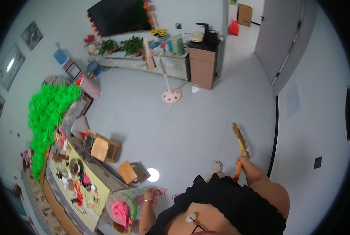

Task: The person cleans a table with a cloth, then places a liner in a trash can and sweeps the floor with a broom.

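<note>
- Head view is aimed down at a tiled floor (190,117), and 2 hands can be seen.
- A broom (240,150) is held up in the right hand (243,160). Its orange and yellow handle is wrapped tight by the fingers, so it cannot slip.
- The brush end is pointed up and away from the body, just off the floor near the white wall (316,117).
- The right arm is bent at the elbow and raised to the side.
- A round woven stool (130,199) is touched at its edge by the left hand (149,194). The fingers are curled on the rim, maybe to steady it or move it.
- The left arm is stretched down and forward.
- A pink cloth (121,213) is draped on the stool.
- 2 small wooden chairs (104,148) are placed beside a long low table (75,180).
</note>
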{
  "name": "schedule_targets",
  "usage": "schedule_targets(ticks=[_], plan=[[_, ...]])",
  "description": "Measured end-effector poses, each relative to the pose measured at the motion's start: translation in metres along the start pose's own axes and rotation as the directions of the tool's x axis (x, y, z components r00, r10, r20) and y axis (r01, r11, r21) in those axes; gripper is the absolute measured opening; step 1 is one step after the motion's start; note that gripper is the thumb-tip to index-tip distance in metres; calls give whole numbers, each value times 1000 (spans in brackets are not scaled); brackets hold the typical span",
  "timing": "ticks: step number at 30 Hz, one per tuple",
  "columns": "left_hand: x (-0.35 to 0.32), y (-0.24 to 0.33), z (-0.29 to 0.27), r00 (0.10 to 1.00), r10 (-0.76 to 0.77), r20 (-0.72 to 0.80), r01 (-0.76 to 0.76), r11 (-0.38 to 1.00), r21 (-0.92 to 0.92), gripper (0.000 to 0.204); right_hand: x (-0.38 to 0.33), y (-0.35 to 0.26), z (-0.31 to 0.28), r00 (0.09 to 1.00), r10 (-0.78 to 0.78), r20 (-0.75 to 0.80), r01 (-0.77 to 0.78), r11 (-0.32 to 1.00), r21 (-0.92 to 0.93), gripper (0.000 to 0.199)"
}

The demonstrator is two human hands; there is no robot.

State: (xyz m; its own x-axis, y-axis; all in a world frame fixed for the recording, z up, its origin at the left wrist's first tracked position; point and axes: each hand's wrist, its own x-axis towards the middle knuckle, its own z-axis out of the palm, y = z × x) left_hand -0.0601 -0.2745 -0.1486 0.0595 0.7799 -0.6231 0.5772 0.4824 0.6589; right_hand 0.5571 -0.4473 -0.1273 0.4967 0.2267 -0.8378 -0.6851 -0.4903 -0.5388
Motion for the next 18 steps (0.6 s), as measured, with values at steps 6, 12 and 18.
schedule_targets(ticks=[6,12,18], plan=[[51,71,90,780,210,590,-545,691,474,39,103,-57,-48,918,-45,393,-193,817,543,15],[96,185,128,804,-1,594,-422,704,572,26,129,-160,-83,961,250,118,-259,662,703,17],[201,300,162,887,-299,352,-144,544,826,33,186,-231,-128,951,58,304,-281,577,767,15]])
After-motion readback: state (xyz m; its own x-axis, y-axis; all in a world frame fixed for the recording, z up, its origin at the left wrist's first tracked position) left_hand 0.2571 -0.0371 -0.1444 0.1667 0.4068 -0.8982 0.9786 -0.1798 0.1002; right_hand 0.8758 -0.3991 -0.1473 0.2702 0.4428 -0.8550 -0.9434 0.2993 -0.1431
